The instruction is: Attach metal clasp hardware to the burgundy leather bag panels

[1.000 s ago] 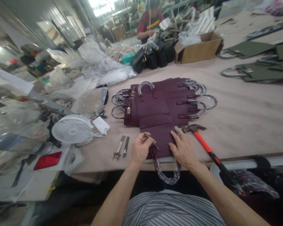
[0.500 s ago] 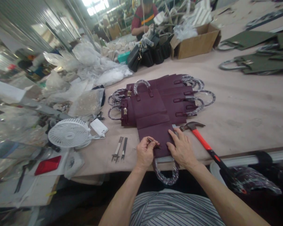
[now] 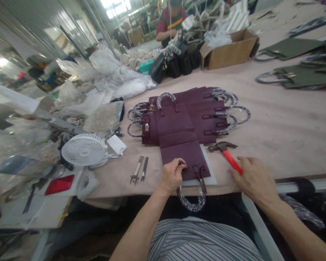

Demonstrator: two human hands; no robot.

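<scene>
Left hand [image 3: 173, 177]: fingers pinched a tiny metal piece [image 3: 181, 161] against the burgundy leather bag panel [image 3: 176, 154], keeping it placed.
Right hand [image 3: 252, 178]: fingers spread loosely over the red-handled hammer [image 3: 226, 151].

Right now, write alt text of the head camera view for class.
A person's left hand pinches a small metal tool on a burgundy leather bag panel at the table's edge, while the right hand covers the red handle of a hammer. More burgundy panels lie fanned out behind.
</scene>
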